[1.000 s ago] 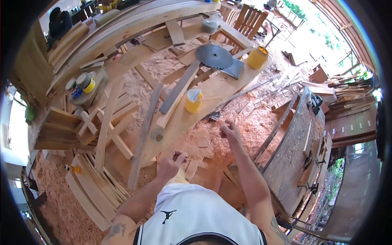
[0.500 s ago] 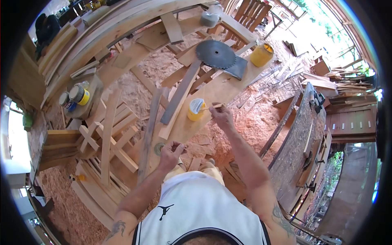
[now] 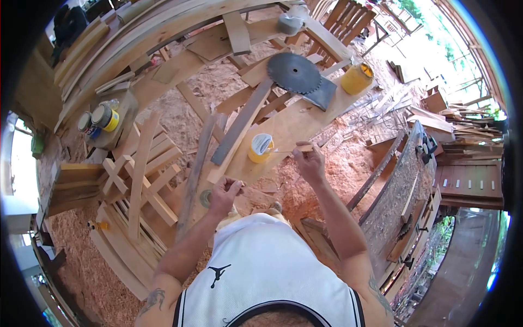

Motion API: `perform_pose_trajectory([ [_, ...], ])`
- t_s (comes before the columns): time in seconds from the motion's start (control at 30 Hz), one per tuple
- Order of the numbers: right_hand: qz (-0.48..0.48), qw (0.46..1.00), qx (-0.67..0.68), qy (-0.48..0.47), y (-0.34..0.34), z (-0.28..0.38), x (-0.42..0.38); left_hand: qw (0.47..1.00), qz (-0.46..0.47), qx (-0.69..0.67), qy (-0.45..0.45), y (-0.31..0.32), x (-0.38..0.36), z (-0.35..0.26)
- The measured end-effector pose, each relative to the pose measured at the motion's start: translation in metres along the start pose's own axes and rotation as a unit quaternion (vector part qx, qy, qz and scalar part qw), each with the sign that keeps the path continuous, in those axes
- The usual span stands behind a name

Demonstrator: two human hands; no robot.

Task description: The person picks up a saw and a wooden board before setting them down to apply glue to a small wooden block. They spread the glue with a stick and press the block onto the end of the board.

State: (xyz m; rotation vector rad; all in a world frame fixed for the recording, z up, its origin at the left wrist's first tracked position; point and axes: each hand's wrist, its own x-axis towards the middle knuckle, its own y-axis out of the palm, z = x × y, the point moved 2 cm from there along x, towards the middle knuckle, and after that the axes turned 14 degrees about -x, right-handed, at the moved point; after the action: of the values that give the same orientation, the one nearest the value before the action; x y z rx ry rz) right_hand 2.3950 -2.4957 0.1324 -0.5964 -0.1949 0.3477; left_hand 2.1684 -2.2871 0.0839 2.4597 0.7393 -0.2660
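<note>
My right hand (image 3: 310, 163) pinches a thin stick (image 3: 306, 148) with a broader, wood-coloured end. Its slender part points left toward a small yellow tub (image 3: 258, 156) with a whitish top, which stands on a wooden board (image 3: 291, 128). My left hand (image 3: 226, 195) is closed in a pinch lower left of the tub, near a round greenish disc (image 3: 205, 198). What its fingertips hold, if anything, is too small to name. Beyond the tub, a toothed circular saw blade (image 3: 294, 72) lies on the wood.
A larger yellow container (image 3: 357, 79) stands at the board's far end. Cans (image 3: 104, 118) sit on a stand at left, above crossed wooden pieces (image 3: 143, 180). Sawdust (image 3: 348, 158) covers the floor. A dusty bench (image 3: 389, 201) runs along the right.
My right hand has moved slightly right with the stick, farther from the tub. My left hand stays pinched and sits a little lower left. The whole view has shifted slightly.
</note>
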Motion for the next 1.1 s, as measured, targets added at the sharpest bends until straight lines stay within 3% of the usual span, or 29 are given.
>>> perform_pose_trajectory([
  [0.47,0.021,0.999,0.019,-0.037,-0.043,-0.021,-0.009,0.999,-0.028,0.038,0.027,0.021,0.014,-0.009],
  [0.67,0.009,0.994,0.111,-0.019,-0.042,-0.015,-0.006,0.999,-0.032,0.032,0.025,0.026,0.016,-0.010],
  [0.83,0.051,0.998,0.018,-0.035,-0.031,-0.017,-0.001,0.999,-0.034,0.024,0.029,0.022,0.016,-0.005],
  [0.97,0.066,0.985,-0.109,-0.121,-0.037,0.016,-0.005,0.998,-0.039,0.022,0.034,0.019,0.014,-0.005],
  [1.1,0.125,0.950,-0.143,-0.248,-0.040,0.023,-0.008,0.998,-0.048,0.007,0.029,0.015,0.013,-0.003],
])
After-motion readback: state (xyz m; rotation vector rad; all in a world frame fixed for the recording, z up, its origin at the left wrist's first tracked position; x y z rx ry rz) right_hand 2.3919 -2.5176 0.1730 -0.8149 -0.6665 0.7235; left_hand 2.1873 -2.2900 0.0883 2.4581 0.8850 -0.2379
